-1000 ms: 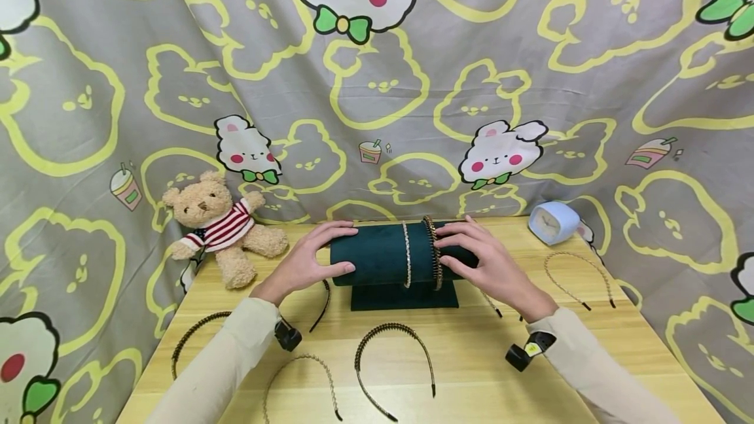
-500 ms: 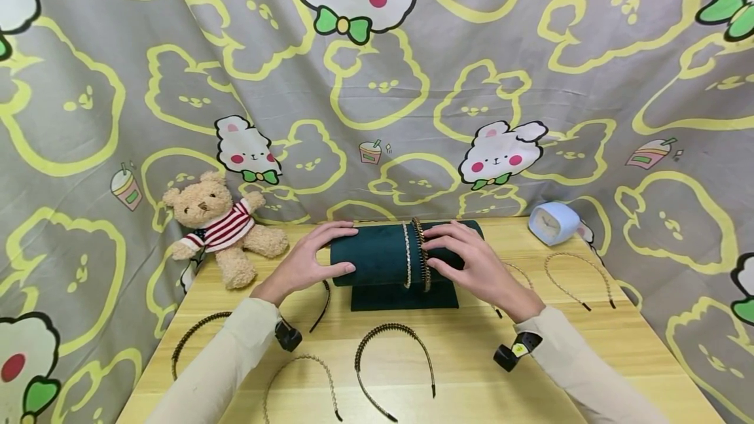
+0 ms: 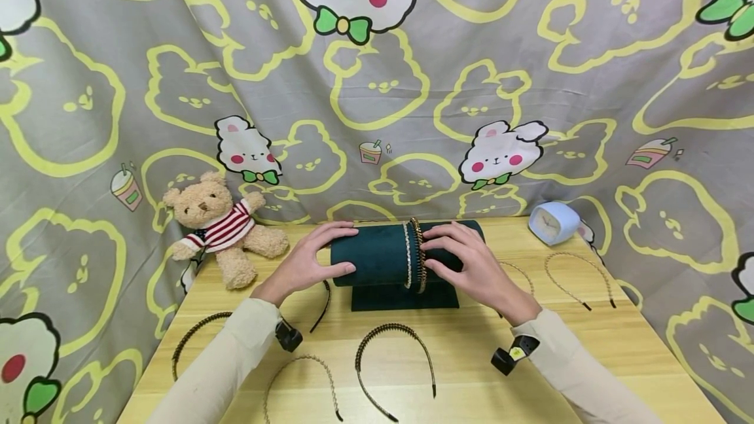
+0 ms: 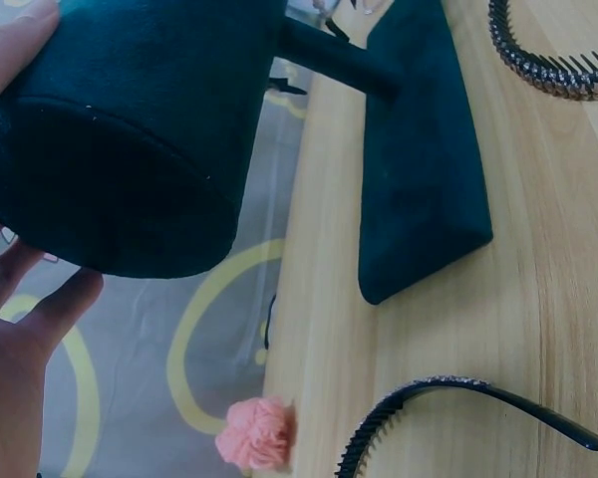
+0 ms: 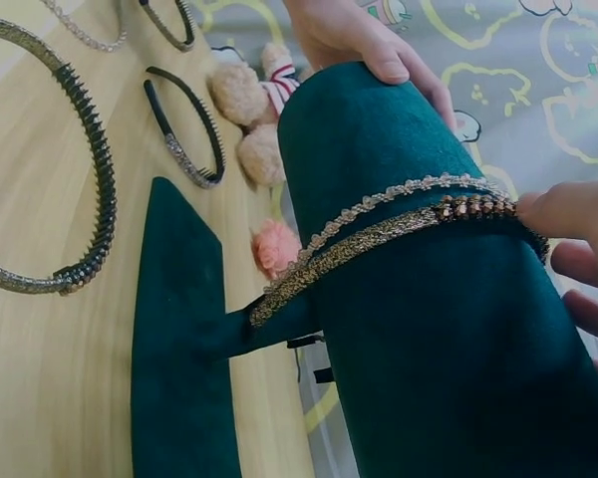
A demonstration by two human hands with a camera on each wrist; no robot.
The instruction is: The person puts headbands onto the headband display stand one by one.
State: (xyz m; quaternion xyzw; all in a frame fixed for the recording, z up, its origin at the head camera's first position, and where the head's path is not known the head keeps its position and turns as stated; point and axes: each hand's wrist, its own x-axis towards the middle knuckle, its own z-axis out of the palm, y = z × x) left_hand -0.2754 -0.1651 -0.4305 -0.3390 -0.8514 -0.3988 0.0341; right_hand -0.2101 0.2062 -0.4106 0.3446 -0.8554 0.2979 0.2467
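Observation:
A dark green velvet headband stand (image 3: 371, 255), a thick roll on a flat base, stands at the middle of the table. My left hand (image 3: 307, 259) holds the roll's left end, thumb in front and fingers over the back. Two headbands lie over the roll, right of its middle: a slim pale beaded headband (image 5: 379, 197) and a dark gold toothed headband (image 5: 364, 239) close beside it on the right. At the dark gold one is my right hand (image 3: 476, 259), its thumb and fingertips on the band in the right wrist view.
On the table (image 3: 471, 371) lie a dark headband (image 3: 389, 327) in front, a pale headband (image 3: 303, 357), another dark headband (image 3: 200, 322) at left, and pale ones at right. A teddy bear (image 3: 224, 231) sits back left, a blue clock (image 3: 554, 222) back right. Behind hangs a patterned curtain (image 3: 412, 97).
My right hand has moved left along the roll, and the dark gold headband with it, now close against the pale beaded one. My left hand has stayed at the roll's left end.

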